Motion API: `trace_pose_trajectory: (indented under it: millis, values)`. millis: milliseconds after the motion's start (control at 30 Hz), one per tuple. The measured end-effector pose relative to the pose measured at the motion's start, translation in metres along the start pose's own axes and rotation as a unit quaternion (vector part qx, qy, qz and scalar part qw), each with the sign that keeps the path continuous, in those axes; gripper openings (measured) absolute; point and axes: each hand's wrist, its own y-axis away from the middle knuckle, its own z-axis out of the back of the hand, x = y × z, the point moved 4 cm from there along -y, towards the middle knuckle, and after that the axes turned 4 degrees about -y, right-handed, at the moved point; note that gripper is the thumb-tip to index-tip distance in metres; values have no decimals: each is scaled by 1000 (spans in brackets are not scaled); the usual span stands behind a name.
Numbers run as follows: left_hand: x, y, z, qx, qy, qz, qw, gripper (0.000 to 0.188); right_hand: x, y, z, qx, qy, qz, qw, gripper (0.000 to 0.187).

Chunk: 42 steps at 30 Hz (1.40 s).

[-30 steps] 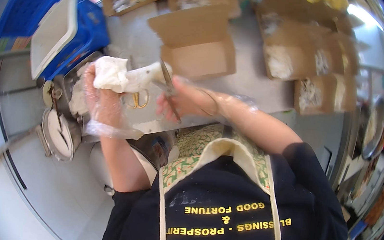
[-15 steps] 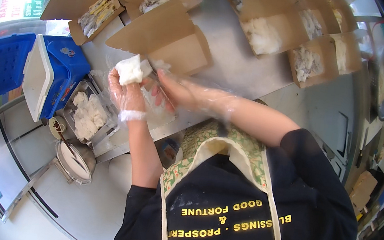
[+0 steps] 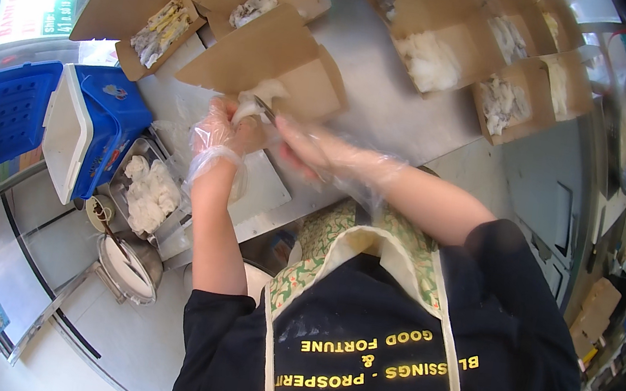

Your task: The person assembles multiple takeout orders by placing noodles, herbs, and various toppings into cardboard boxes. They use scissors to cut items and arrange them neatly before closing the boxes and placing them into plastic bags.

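My left hand (image 3: 218, 132), in a clear plastic glove, is closed around a soft white rice sheet (image 3: 245, 111) at the near edge of an open cardboard box (image 3: 303, 87). White pieces (image 3: 271, 91) lie in that box beside the sheet. My right hand (image 3: 300, 146), also gloved and blurred by motion, grips what looks like scissors (image 3: 265, 108). Their dark metal blades reach to the white sheet; the handles are hidden in the hand. Below my left hand lies a pale flat board (image 3: 263, 181).
A metal tray (image 3: 120, 190) of white rice sheets stands left, near a blue bin (image 3: 113, 122) and a lidded pot (image 3: 129, 270). Filled open boxes (image 3: 162, 33) line the back left; more filled boxes (image 3: 503, 102) stand at the right on the metal table (image 3: 417, 122).
My left hand has lowered the white sheet from above the wrist to the open box's near edge. White pieces now show in the box. The right hand has shifted slightly right.
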Motion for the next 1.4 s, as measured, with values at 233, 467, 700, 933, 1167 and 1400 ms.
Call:
trace_pose_trajectory:
  millis: [233, 467, 700, 933, 1167, 1400]
  values:
    - [-6, 7, -13, -94, -118, -175, 973, 22, -2, 5, -15, 37, -69, 48, 996, 78]
    - [155, 22, 56, -171, -43, -49, 983, 19, 6, 31, -38, -2, 109, -144, 984, 76]
    - [358, 3, 115, -164, -184, 179, 953, 40, 32, 45, -61, 0, 106, -65, 992, 69]
    - [372, -20, 126, -186, -179, 176, 950, 43, 50, 20, -72, -24, 118, -43, 992, 68]
    - [382, 49, 206, -327, -164, 175, 914, 38, 36, 10, -67, -44, 98, -57, 993, 69]
    - [328, 90, 232, -393, 124, 173, 895, 28, 26, 31, -56, 38, 164, -51, 984, 66]
